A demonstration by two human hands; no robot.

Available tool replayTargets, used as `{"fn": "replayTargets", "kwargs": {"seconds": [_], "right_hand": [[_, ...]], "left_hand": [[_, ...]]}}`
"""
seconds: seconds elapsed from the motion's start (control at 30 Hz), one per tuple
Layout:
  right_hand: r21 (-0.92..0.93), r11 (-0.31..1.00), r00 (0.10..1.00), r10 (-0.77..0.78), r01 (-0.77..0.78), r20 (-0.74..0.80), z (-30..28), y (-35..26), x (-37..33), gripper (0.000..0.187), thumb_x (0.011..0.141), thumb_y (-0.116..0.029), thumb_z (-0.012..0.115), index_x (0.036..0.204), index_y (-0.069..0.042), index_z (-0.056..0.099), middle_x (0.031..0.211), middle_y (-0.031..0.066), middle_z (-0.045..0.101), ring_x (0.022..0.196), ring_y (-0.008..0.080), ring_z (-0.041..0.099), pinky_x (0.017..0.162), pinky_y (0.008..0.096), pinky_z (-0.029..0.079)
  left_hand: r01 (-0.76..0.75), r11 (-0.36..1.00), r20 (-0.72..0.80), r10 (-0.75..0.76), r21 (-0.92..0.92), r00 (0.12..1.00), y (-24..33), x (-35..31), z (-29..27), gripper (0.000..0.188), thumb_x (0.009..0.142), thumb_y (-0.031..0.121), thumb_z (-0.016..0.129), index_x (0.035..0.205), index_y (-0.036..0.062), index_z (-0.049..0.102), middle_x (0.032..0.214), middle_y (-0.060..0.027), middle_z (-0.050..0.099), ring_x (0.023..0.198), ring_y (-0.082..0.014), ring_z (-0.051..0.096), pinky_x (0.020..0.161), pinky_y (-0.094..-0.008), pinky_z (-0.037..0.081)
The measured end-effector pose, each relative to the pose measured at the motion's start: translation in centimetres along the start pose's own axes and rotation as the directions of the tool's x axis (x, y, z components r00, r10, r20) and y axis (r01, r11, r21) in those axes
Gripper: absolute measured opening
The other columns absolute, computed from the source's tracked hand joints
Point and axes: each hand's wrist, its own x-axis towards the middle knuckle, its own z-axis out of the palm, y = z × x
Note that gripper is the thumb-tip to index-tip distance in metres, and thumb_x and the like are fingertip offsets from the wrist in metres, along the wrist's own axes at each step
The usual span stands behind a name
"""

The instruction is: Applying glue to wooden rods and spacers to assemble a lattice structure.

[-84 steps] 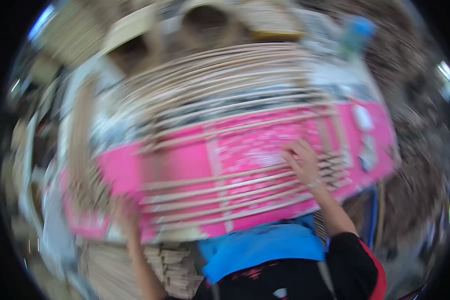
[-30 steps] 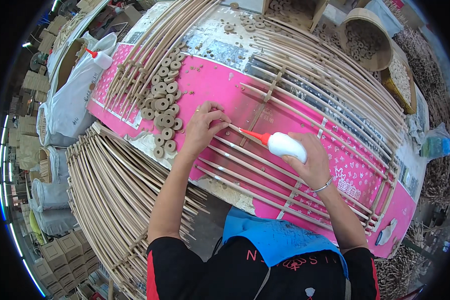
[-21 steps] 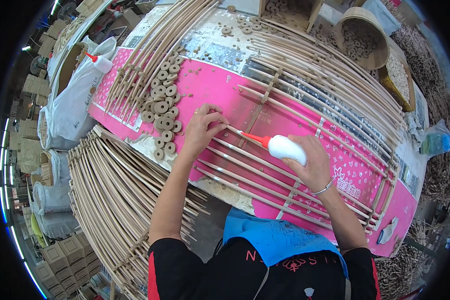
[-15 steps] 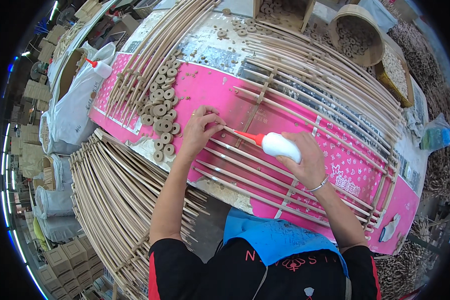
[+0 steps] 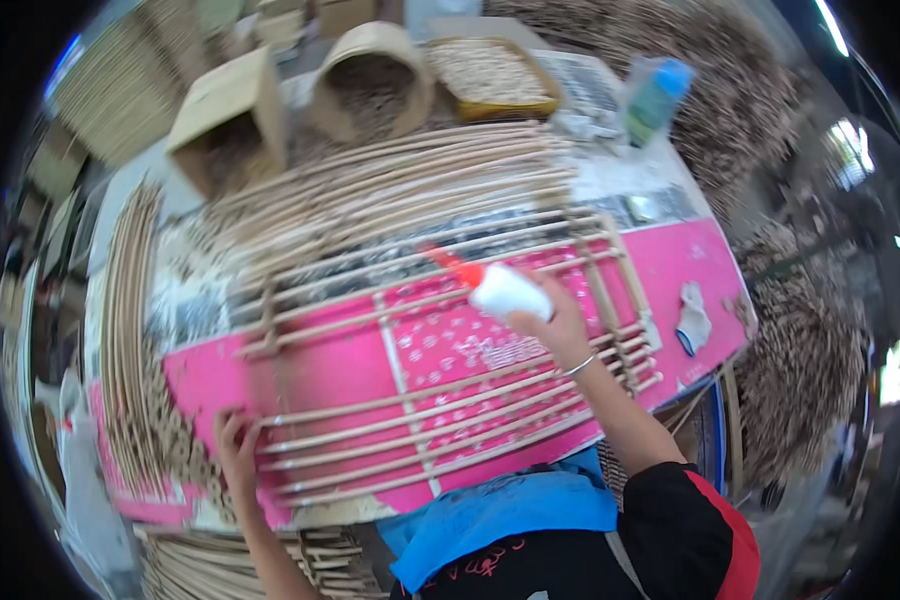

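I see the left hand [image 5: 238,442] at the left end of a slender pale wooden rod [image 5: 340,411]; I cannot tell whether its fingers pinch. Rightward, a white plastic red-nozzled bottle [image 5: 510,293], clasped by the right hand [image 5: 558,322], has swung away, leaving that end nozzle-free.

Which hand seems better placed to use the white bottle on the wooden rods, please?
Probably the right hand: it holds the white bottle, whose red tip points over the upper wooden rods. The left hand is at the left ends of the lower rods, away from the bottle.
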Motion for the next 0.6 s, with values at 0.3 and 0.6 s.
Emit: {"fn": "replayTargets", "kwargs": {"seconds": [0.3, 0.6], "right_hand": [[-0.383, 0.900, 0.677, -0.149, -0.209, -0.721, -25.9, 11.1, 2.3, 0.056, 0.083, -0.019, 0.086, 0.131, -0.002, 0.064, 0.121, 0.0130, 0.070, 0.107, 0.0221, 0.068, 0.093, 0.0356, 0.055], [-0.772, 0.283, 0.656, -0.410, -0.569, -0.634, -27.4, 10.9, 2.9, 0.054, 0.088, -0.029, 0.079, 0.133, -0.004, 0.063, 0.131, 0.0215, 0.066, 0.124, 0.0384, 0.062, 0.104, 0.0473, 0.050]], "left_hand": [[0.035, 0.996, 0.031, -0.033, -0.077, 0.999, 0.9, 0.3, -0.3, 0.009, 0.088, 0.003, 0.075, 0.096, 0.0034, 0.071, 0.115, -0.0080, 0.056, 0.103, -0.0201, 0.055, 0.088, -0.0311, 0.044], [0.094, 0.995, 0.071, -0.091, -0.044, 0.993, -0.8, 0.7, -0.5, 0.019, 0.088, 0.003, 0.072, 0.105, -0.0028, 0.068, 0.115, -0.0114, 0.057, 0.111, -0.0251, 0.058, 0.095, -0.0340, 0.048]]}}
